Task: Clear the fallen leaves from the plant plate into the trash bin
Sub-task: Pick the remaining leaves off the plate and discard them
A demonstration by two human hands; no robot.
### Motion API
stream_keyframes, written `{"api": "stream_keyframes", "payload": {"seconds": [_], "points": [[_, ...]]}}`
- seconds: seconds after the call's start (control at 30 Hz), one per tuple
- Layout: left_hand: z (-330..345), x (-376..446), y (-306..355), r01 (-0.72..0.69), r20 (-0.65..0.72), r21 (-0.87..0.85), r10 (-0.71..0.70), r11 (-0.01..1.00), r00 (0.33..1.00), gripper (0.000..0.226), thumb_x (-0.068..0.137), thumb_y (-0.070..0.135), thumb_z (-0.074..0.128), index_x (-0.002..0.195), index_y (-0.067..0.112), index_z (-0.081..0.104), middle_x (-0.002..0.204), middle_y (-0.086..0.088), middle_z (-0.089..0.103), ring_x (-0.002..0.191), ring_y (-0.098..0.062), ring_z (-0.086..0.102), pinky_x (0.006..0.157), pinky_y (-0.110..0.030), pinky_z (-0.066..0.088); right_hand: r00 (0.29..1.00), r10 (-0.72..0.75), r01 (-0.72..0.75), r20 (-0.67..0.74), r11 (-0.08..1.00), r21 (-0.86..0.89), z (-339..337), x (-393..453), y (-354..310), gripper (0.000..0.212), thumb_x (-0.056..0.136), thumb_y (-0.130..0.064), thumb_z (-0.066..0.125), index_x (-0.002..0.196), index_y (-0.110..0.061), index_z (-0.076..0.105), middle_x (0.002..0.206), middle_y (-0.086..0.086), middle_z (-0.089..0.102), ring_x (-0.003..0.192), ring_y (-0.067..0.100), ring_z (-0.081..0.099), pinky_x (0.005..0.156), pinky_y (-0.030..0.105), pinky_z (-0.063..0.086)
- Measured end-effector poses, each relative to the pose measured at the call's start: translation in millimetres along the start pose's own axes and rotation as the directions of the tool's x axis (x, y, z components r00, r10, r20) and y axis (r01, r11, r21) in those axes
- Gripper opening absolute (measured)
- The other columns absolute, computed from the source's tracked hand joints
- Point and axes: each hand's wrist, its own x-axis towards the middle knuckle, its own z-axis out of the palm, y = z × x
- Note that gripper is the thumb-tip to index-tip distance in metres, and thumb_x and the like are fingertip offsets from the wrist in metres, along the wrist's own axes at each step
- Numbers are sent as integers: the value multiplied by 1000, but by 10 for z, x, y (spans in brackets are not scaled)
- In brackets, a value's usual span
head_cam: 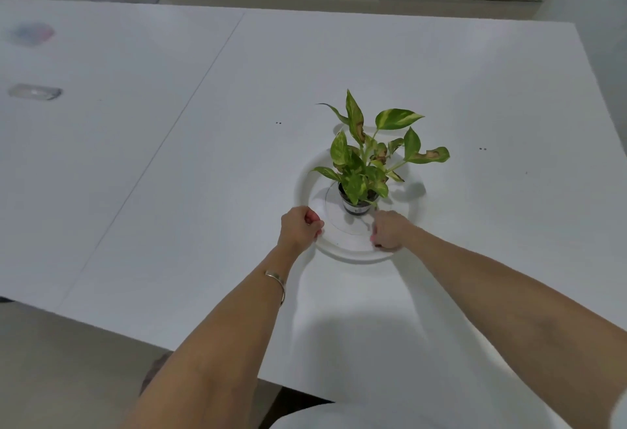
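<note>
A small potted plant (364, 160) with green and yellow leaves, some browned, stands in a dark pot on a round white plate (349, 249) on the white table. My left hand (300, 226) grips the plate's near left rim with curled fingers. My right hand (388, 230) rests closed on the plate's near right part, just in front of the pot. I see no loose leaves on the bare part of the plate. No trash bin is in view.
The white table (169, 191) stretches wide, with a seam running diagonally on the left. A small clear object (35, 92) and a blurred pinkish item (30, 33) lie at the far left. The table's near edge runs just below my forearms.
</note>
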Motion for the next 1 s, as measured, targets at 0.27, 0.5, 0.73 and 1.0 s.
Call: {"api": "stream_keyframes", "payload": {"seconds": [0.27, 0.5, 0.73, 1.0], "points": [[-266, -134, -122, 63, -80, -237, -84, 969, 993, 3, 82, 2, 63, 83, -1, 63, 74, -15, 65, 54, -14, 61, 53, -15, 56, 991, 132, -125, 20, 866, 485, -313, -140, 158, 20, 84, -14, 64, 80, 5, 67, 68, 12, 55, 58, 21, 47, 52, 27, 36], [-575, -332, -408, 87, -113, -279, -123, 956, 986, 6, 81, 3, 66, 83, -2, 63, 69, -10, 63, 52, -13, 62, 57, -20, 58, 995, 85, -85, -46, 996, -2, -107, -223, -129, 29, 70, 3, 56, 50, -18, 53, 54, -5, 58, 62, 18, 63, 55, 22, 48], [-535, -392, -450, 74, -58, -306, -96, 949, 994, 7, 81, 5, 67, 79, 1, 61, 65, -6, 62, 50, -12, 62, 64, -26, 60, 995, -76, 89, 63, 967, -237, -105, -171, -180, 32, 74, 0, 55, 54, -25, 49, 87, 1, 46, 83, 23, 58, 79, 35, 56], [-602, -428, -541, 81, -49, -339, -104, 937, 993, 8, 82, 5, 67, 83, 0, 62, 69, -9, 64, 54, -13, 65, 64, -24, 60, 994, 5, 15, -112, 985, 170, -131, -222, 68, 19, 84, -13, 52, 78, -2, 66, 83, 13, 67, 84, 29, 63, 69, 30, 44]]}}
